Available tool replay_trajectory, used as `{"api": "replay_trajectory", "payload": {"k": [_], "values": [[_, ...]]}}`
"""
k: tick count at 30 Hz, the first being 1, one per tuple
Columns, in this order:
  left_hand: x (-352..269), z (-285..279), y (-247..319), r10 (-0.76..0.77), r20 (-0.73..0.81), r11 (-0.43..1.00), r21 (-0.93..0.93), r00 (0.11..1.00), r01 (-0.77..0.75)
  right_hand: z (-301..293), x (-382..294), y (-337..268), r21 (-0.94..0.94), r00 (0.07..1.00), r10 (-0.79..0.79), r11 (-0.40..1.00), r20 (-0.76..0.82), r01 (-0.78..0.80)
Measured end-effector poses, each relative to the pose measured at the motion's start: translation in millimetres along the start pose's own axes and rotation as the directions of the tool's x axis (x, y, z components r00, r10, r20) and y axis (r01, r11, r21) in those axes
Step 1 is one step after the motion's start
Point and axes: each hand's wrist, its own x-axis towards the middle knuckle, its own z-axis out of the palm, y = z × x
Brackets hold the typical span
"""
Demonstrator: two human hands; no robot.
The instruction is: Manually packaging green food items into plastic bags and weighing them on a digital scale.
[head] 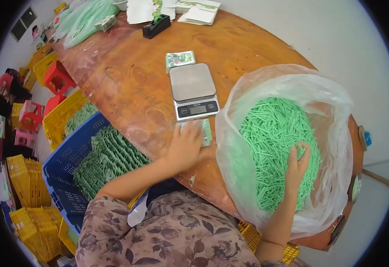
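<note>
My left hand (185,147), slightly blurred, lies spread over a small printed packet (207,132) on the table, just in front of the kitchen scale. Most of that packet is hidden under the fingers. The digital scale (193,83) has a bare metal plate, and a second printed packet (180,58) lies at its far edge. To the right, a large translucent plastic bag (336,133) stands wide open, holding a heap of short thin green sticks (278,133). Above this heap, my right hand (296,163) has its fingers curled, with some green pieces between them.
At my left stands a blue crate (61,167) of packed green packets (111,157), with a yellow crate (52,123) behind it. A black tape dispenser (156,26) and white cards (199,15) sit at the table's far end. Several people are farther left, near red stools (58,77).
</note>
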Motion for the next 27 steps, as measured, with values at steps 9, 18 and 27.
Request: {"api": "replay_trajectory", "payload": {"k": [9,18,27], "values": [[-114,5,-38,0.558,-0.101,0.750,-0.364,0.824,-0.552,15,-2,-6,0.139,0.944,0.199,0.961,0.263,-0.241],[-25,-22,6,0.194,-0.262,0.683,-0.655,0.945,-0.322,10,-3,6,0.153,0.966,0.205,0.962,0.155,-0.228],[76,42,95,0.292,-0.216,0.466,-0.819,0.932,-0.335,-7,9,-30,0.593,0.940,0.176,0.738,0.292,-0.322]]}}
